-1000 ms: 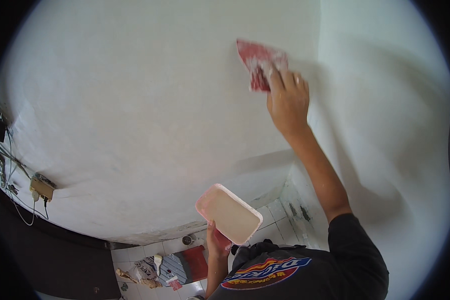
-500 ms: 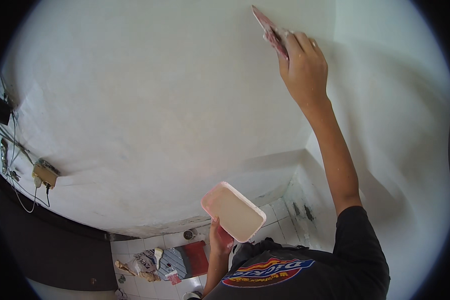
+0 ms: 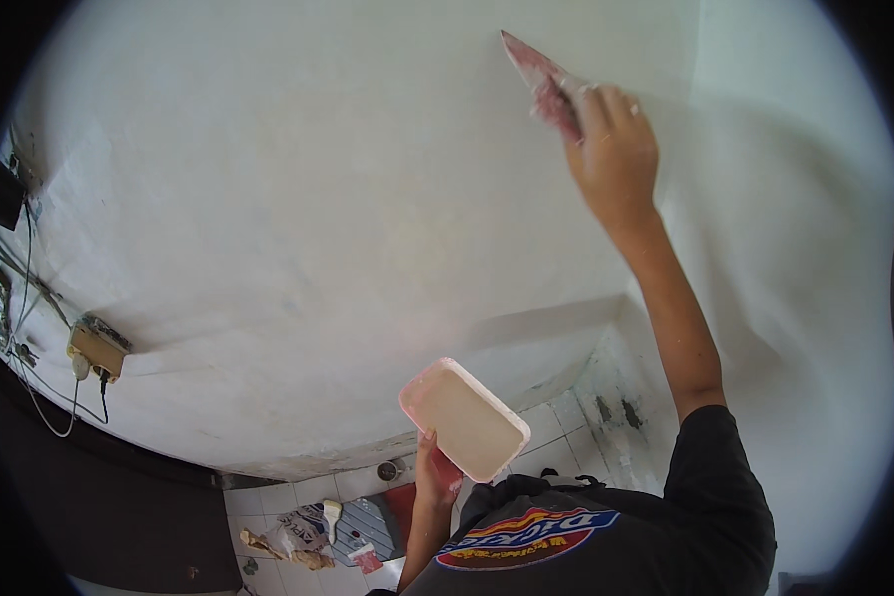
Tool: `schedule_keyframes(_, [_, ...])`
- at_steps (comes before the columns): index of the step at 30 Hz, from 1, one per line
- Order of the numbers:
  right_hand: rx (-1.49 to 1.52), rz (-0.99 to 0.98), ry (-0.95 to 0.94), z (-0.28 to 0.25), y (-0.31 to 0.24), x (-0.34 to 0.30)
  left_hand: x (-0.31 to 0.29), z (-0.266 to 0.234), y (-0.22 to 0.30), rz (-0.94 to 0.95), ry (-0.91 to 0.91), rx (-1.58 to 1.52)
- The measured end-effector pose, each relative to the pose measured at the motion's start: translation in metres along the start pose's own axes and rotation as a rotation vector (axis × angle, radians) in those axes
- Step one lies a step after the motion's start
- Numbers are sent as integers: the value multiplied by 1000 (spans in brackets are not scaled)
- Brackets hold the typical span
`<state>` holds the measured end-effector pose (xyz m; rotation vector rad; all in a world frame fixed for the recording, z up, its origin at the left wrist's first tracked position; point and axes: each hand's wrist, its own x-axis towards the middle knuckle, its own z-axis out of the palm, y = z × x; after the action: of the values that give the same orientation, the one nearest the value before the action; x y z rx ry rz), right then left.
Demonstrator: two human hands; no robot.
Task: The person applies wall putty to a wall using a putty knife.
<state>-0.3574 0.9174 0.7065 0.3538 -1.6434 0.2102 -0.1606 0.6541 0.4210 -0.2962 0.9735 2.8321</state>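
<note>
My right hand (image 3: 616,149) is raised high against the white wall (image 3: 298,199) and grips a red putty knife (image 3: 538,79), its blade edge-on to the plaster near the room corner. My left hand (image 3: 435,477) is low by my chest, holding up a pink rectangular tray (image 3: 463,419) filled with white putty, tilted toward me. My black printed shirt (image 3: 606,536) fills the lower right.
A wall socket box (image 3: 94,350) with dangling cables sits at the left. Down on the tiled floor (image 3: 298,497) lie bags, a brush, a small tin and scraps. A second white wall (image 3: 795,298) meets the first at the right corner.
My right hand has swept the putty knife upward and to the right along the wall, turning the blade from flat-on to edge-on. The tray has stayed almost still.
</note>
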Motion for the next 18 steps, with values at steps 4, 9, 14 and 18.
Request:
schedule_keyframes(4, [-138, -169, -151, 5, -23, -98, -4, -2, -3, 31, 34, 64])
schedule_keyframes(9, [-7, -65, -134, -23, -12, -95, -11, -14, 1, 46, 108, 113])
schedule_keyframes(14, [-112, 53, 2, -22, -7, -39, -6, -33, 12, -94, -19, 69])
schedule_keyframes(18, [-197, -146, -38, -10, -39, -93, -1, -37, 15, -127, -47, 67])
